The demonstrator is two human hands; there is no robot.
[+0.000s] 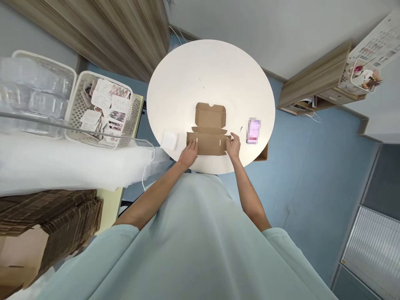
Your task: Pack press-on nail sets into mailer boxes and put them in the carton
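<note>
An unfolded brown cardboard box (pixel 208 143) lies on the white round table (pixel 175 75), near the edge closest to me. Its lid panel (pixel 210 116) points away, with a small notch in its far edge. The side flaps and two narrow slots show on the nearer part. My left hand (pixel 188 154) is closed on the left end flap, fingers together on the cardboard. At the right end, my right hand (pixel 233 146) pinches the other flap between thumb and fingers. The undersides of both flaps are hidden.
A white square item (pixel 169 140) sits left of the box, and a pixelated pink-purple item (pixel 253 131) on the right. Left of the table are white baskets (pixel 81 89), white wrapping material (pixel 78 162), a hanging cable (pixel 149 162) and stacked folded cardboard (pixel 68 216).
</note>
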